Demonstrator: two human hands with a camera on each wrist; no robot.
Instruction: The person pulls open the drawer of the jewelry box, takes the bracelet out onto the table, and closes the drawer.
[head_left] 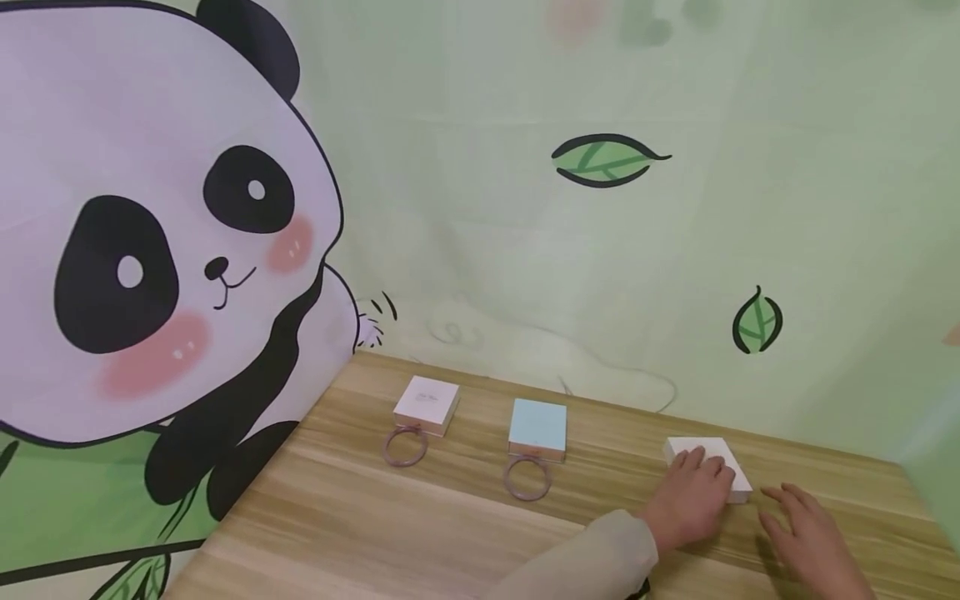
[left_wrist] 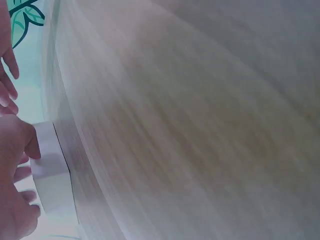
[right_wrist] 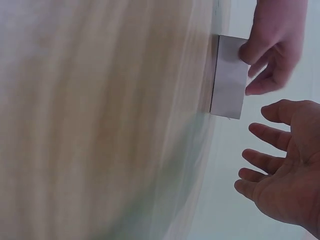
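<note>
A white box (head_left: 708, 446) lies on the wooden table at the right, its lid partly hidden under my left hand (head_left: 690, 498). The left fingers bend over its top, and the thumb is at the edge of its near side (right_wrist: 229, 80). Just right of the box, my right hand (head_left: 810, 533) hovers above the table, fingers spread and holding nothing. In the right wrist view that hand (right_wrist: 295, 162) is apart from the box, palm and fingers turned toward it.
Farther left stand a pale pink box (head_left: 426, 400) with a purplish bangle (head_left: 386, 451) in front, and a light blue box (head_left: 538, 423) with a similar bangle (head_left: 507, 482) before it. Behind the wooden table (head_left: 360, 508) hangs a green panda-print cloth (head_left: 465, 208).
</note>
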